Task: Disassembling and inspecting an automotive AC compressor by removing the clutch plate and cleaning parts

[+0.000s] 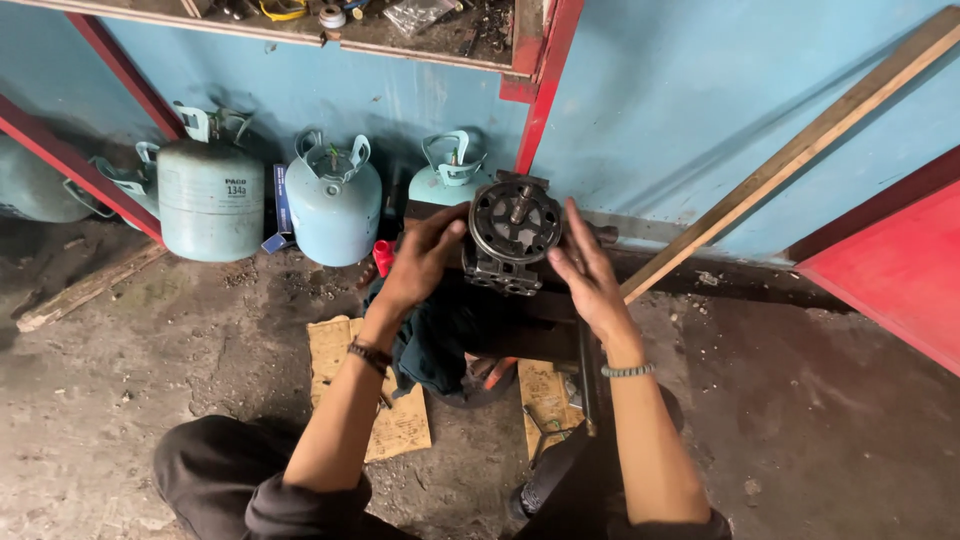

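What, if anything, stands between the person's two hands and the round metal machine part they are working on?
Nothing visible does. The left hand and the right hand already touch the sides of the round metal machine part, with no object between them and it.

1. The compressor (512, 235) at twelve o'clock is dull, greasy cast metal, dark and matt.
2. The gas cylinders (334, 205) at ten o'clock are painted metal, pale blue with a soft sheen.
3. The cardboard (398, 425) is torn, stained, matt brown.
4. The cloth (432, 345) is dark, soft fabric.
5. The floor (830, 400) is rough, gritty concrete.
6. The plank (800, 150) at two o'clock is bare wood.
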